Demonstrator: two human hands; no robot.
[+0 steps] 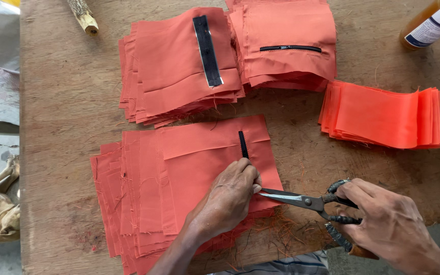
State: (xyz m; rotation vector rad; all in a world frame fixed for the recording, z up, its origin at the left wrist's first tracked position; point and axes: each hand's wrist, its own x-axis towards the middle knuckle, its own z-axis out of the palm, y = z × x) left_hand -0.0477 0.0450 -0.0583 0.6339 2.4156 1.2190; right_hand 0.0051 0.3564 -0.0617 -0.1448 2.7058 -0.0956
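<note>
Hands [228, 196] snip orange fabric [189, 178] with scissors [301, 200].

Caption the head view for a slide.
Left hand pins an orange fabric stack by its black zipper while the right hand works scissors.

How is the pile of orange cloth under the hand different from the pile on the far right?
The near pile is a duller, rusty orange; the right pile is brighter. The near pile is spread out and frayed, with a black zipper on top; the right pile is neatly stacked and bare. The left hand presses the near pile while the right hand holds scissors to it; nobody touches the right pile. Both lie on the wooden table.
</note>
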